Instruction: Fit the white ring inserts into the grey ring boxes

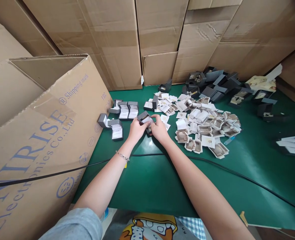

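At twelve o'clock over the green table (150, 186), a loose pinch could let the small grey box (143, 116) slip. It sits between my left hand (136, 129) and right hand (160, 129), fingers (156, 117) bent closed on its sides; its contents I can't make out. White inserts (202, 116) heap at three o'clock.
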Demonstrator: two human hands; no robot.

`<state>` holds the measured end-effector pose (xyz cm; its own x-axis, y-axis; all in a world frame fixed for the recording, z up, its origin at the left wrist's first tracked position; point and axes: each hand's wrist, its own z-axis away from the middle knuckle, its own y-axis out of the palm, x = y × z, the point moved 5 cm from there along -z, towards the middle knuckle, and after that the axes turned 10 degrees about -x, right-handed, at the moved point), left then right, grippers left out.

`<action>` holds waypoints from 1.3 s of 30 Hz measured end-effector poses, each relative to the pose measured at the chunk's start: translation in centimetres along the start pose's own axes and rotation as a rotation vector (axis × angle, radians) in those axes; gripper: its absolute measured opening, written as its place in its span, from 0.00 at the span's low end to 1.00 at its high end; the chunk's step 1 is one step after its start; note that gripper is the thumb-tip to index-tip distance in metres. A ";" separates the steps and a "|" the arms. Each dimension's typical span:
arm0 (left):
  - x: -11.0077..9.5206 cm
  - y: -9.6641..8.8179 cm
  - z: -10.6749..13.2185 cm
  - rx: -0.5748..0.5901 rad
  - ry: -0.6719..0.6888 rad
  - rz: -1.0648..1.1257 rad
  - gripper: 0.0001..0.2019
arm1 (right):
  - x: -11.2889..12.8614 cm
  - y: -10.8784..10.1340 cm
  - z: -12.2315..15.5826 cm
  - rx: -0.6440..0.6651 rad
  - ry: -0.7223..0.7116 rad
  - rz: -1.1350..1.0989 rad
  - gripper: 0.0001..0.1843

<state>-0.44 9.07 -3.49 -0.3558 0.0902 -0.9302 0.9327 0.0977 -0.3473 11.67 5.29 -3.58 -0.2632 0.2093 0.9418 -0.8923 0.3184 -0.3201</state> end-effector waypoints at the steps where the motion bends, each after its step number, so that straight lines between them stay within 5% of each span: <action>1: -0.1 0.0 0.0 0.004 0.001 0.001 0.14 | -0.1 0.0 0.1 -0.013 -0.014 0.022 0.19; 9: -1.2 -0.2 0.7 0.043 0.017 0.041 0.17 | 0.2 -0.7 1.4 -0.124 -0.050 0.088 0.21; 16: -1.3 0.4 1.3 0.113 -0.025 0.164 0.15 | 0.5 -0.8 3.4 -0.083 0.070 -0.116 0.25; 25: -1.3 0.1 1.5 0.046 -0.107 0.136 0.12 | 0.2 -0.7 3.5 -0.116 0.022 -0.063 0.25; 34: -0.4 0.7 1.0 0.138 -0.113 0.222 0.15 | 0.1 -0.8 3.3 -0.074 0.078 -0.086 0.29; 39: 0.6 1.3 0.6 0.176 -0.242 0.471 0.17 | 1.8 -2.7 2.9 -0.098 -0.090 0.116 0.31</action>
<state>0.59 8.62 -4.58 0.1067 -0.1479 -0.9832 0.9908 -0.0672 0.1177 12.57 2.14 -0.70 -0.3985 0.1674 0.9018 -0.8150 0.3863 -0.4318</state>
